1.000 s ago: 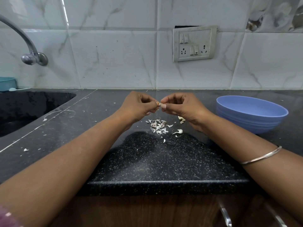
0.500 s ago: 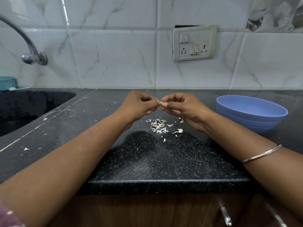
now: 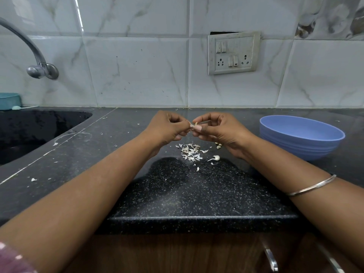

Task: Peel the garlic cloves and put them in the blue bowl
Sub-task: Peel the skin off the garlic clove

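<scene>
Centrally, both hands (image 3: 197, 129) on clove (image 3: 194, 126)

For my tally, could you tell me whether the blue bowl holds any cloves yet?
Cannot tell: the blue bowl stands upright, but its near wall hides the bottom.

Even daylight, soft shadow on countertop (image 3: 197, 186), tile glare upper left, wide-angle edge bending.

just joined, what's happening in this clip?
A person is peeling a small garlic clove, pinched between the left hand and right hand above the black speckled stone counter. A pile of white papery skins lies below. The round blue plastic bowl sits to the right; its contents aren't visible.
</scene>
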The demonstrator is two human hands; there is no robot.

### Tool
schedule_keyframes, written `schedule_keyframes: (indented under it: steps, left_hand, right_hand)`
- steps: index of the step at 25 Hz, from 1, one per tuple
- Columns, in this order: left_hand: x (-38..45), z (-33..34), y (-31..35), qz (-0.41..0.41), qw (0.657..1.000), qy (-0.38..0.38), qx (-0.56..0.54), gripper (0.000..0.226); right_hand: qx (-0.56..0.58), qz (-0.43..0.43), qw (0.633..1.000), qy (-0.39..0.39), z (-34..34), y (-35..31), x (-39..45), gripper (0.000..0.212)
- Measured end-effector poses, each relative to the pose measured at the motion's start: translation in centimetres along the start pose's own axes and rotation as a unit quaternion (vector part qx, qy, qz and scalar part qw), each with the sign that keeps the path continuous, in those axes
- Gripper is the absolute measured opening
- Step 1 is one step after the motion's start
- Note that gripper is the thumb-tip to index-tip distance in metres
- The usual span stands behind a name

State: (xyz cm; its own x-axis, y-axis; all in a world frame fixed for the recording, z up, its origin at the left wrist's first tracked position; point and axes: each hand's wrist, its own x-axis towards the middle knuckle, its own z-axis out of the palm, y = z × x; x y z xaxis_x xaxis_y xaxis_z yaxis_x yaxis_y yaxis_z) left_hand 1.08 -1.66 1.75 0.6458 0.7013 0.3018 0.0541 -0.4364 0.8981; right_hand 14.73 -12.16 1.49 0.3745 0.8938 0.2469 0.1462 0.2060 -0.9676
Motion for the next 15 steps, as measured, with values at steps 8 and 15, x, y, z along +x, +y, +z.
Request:
schedule_keyframes:
  steps: [8, 15]
  left_hand:
    - [0.15, -0.22, -0.11, -0.014, 1.000, 0.007, 0.012, 0.012]
    - [0.48, -0.27, -0.54, 0.000, 0.979, 0.028, 0.200, 0.025]
  right_hand:
    - [0.020, -0.005, 0.999, 0.029, -0.23, -0.48, -0.08, 0.010]
    - [0.052, 0.012, 0.998, 0.018, -0.43, -0.41, 0.11, 0.011]
